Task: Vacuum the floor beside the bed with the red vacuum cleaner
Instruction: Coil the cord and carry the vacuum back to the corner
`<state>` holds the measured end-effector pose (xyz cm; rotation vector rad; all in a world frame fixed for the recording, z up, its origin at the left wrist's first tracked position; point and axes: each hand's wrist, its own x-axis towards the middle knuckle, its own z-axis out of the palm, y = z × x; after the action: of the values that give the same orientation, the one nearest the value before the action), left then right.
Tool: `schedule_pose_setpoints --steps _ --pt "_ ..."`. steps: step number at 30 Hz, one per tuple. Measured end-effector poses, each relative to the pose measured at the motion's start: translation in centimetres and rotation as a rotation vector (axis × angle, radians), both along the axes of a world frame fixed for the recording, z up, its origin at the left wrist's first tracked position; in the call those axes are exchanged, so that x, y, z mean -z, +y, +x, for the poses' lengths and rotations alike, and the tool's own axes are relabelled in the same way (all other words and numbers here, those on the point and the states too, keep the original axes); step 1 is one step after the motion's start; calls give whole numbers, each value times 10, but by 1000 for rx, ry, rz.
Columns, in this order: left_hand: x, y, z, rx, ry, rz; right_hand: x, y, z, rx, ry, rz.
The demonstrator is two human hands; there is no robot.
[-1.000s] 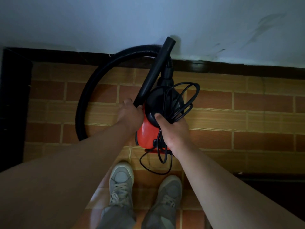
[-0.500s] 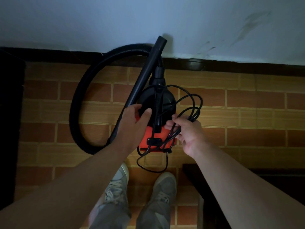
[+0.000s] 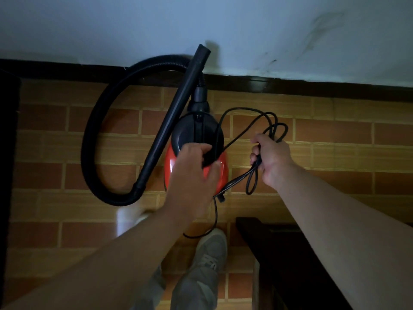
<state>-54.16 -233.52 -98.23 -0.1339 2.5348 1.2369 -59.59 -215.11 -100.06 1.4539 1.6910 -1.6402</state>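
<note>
The red vacuum cleaner with its black top stands on the tiled floor near the wall. Its black hose loops out to the left and joins a rigid black tube that leans across the body up to the wall. My left hand rests on the vacuum's top, fingers curled over the black handle area. My right hand, to the right of the vacuum, grips a bundle of the black power cord. Loops of cord stick out above and below the fist, and one strand runs back to the vacuum.
A white wall with a dark skirting board runs across the top. Dark furniture fills the lower right, and another dark edge lines the left. My grey shoe stands on the brick-pattern tiles just below the vacuum.
My right hand has pulled the cord bundle off the vacuum and away to the right. My left hand has slid further over the vacuum's top. My left foot is blurred, stepping.
</note>
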Motion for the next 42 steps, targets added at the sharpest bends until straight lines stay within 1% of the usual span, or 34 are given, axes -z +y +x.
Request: schedule_pose_setpoints --steps 3,7,10,13,15,19,22,26,29,33,38,42 --pt "3 25 15 226 -34 -31 8 4 -13 -91 17 90" --pt "22 54 21 309 -129 23 16 7 -36 -263 21 176" --pt "35 71 16 376 -173 39 18 6 -55 -377 9 145" --pt "45 83 2 492 -169 -17 18 4 -65 -429 -41 70" --pt "46 87 -8 532 -206 -42 16 3 -68 -452 -55 26" --pt "47 88 -23 602 -264 -78 14 3 -65 -492 -100 39" --pt "49 87 -27 609 -300 -91 15 6 -63 -518 -129 53" --pt "45 84 -30 595 -292 -91 15 7 -59 -564 -115 82" --pt "40 78 -30 588 -306 -112 9 7 -52 -628 -92 152" --pt "25 65 -31 536 -330 -93 -4 5 -38 -717 -31 192" --pt "-31 44 -28 482 -301 -70 -53 -2 -9 -880 40 365" --pt "-108 17 -14 449 -318 -129 -133 -13 26 -922 37 388"
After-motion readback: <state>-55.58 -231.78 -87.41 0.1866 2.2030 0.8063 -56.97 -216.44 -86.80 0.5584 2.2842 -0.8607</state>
